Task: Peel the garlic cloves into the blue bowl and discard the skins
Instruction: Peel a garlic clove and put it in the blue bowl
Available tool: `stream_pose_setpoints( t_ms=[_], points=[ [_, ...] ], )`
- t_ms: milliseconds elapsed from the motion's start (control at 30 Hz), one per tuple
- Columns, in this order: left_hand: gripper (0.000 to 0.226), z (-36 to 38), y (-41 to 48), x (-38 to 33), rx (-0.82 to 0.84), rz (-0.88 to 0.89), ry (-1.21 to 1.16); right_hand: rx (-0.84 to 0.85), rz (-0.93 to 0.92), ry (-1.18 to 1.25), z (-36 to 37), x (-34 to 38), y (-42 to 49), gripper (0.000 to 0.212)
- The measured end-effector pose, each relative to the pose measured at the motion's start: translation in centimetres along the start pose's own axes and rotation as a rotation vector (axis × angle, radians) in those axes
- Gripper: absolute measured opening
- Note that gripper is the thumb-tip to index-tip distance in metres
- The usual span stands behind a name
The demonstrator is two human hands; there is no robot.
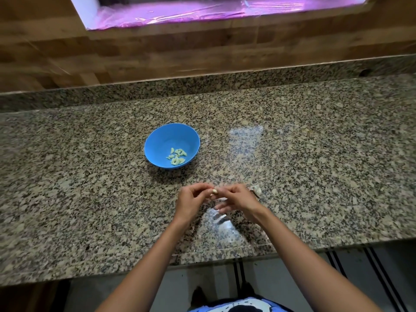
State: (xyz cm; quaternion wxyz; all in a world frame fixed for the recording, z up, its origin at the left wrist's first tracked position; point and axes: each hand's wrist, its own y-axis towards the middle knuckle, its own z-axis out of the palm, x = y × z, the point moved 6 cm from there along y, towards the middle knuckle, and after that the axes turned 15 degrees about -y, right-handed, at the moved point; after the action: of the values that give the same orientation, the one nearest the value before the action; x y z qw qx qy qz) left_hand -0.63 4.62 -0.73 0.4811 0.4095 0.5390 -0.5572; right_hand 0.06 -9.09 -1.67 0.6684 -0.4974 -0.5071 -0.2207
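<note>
Left of centre on the granite table [90, 176] stands the blue bowl [157, 140], upright, with a small heap of peeled cloves [177, 156] on its near right floor. Nearer the camera and right of the bowl, well apart from it, the left hand [191, 200] holds a garlic clove [213, 191] above the table, its fingers [203, 188] curled narrowly round the clove's left end. The right hand [238, 199] meets it from the other side: thumb and forefinger pinch the clove's right end, the remaining fingers hanging loosely spread. Motion blur hides whether loose skin is already lifted. Just beside the right hand lies a pale, papery garlic piece [256, 190], peeled or not cannot be told. Pale scraps [222, 219] lie on the table below the hands, possibly skins.

Step in hand, as judged: stripping this clove. It is best done by steadying with the left hand, tearing from the tip, and keeping skins clear of the bowl.
</note>
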Motion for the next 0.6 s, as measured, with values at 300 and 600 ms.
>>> stream_pose_setpoints(
  t_ms=[300, 600],
  points=[
    [0.019, 0.5, -0.2, -1.9, 0.213, 0.45, 0.577, 0.163, 0.052, -0.037, -0.3, 0.3, 0.0, 0.014],
    [0.025, 0.8, 0.1, -0.3, 0.449, -0.18, 0.46, -0.283, -0.689, -1.105, 0.0, 3.5, -0.9, 0.037]
  ],
)
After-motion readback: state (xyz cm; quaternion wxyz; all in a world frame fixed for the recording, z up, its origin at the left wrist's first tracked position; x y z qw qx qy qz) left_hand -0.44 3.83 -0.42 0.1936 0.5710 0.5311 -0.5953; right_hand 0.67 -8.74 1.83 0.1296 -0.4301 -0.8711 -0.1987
